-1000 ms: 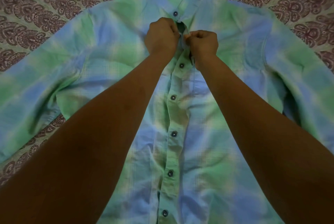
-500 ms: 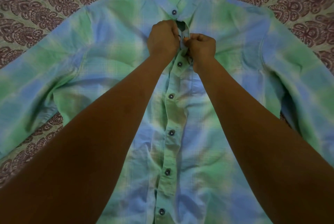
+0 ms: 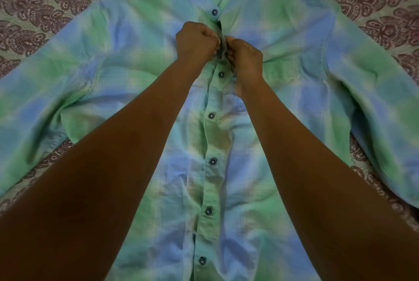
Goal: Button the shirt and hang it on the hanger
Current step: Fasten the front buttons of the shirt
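Shirt, green-and-blue plaid cotton, long-sleeved: laid front-up on a maroon-patterned bedspread, collar far, hem near. Button placket: long axis runs from the collar toward the person; the five dark buttons below the hands look fastened. Left hand and right hand: grip clamped, each pinching one placket edge, knuckles almost touching. Collar button: unfastened, just beyond the grip, nearer the left hand, probably next. Hanger: not seen.
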Tool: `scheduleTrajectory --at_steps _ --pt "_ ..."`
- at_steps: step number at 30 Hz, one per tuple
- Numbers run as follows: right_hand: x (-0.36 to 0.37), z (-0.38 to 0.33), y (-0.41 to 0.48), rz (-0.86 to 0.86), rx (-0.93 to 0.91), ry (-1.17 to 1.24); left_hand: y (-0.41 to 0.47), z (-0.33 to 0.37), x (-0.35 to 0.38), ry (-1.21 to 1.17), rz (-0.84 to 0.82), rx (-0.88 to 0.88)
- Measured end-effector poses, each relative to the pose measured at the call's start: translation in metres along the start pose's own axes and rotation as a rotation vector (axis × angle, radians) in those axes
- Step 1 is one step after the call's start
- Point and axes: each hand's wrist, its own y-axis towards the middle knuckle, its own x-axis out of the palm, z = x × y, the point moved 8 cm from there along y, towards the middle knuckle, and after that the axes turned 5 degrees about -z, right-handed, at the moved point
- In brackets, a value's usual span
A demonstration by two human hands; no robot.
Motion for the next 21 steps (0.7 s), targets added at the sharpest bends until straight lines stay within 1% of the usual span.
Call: scheduleTrajectory --at_steps 2,4,9,12,15,17,21 --pt "-0.001 -0.001 0.001 0.023 0.036 -0.029 -0.002 0.0 0.001 -0.016 -0.005 0.009" --pt "-0.003 -0.003 0.002 0.017 0.03 -0.068 -0.003 -0.002 0.003 -0.057 -0.01 0.009" --pt "-0.001 -0.007 0.0 -0.049 -0.106 -0.064 -0.003 -0.007 0.002 -0.113 -0.012 -0.035" --pt "-0.002 -0.006 0.0 0.004 -0.147 -0.089 -0.002 -0.01 0.003 -0.161 -0.019 -0.083" --pt "-0.003 -0.005 0.002 0.092 -0.178 -0.174 -0.002 -0.015 0.009 -0.206 -0.055 -0.143" --pt "-0.003 -0.002 0.002 0.136 -0.179 -0.227 -0.003 -0.016 0.01 -0.229 -0.05 -0.172" --pt "-0.001 -0.004 -0.003 0.172 -0.215 -0.268 -0.001 -0.016 0.014 -0.282 -0.094 -0.241"
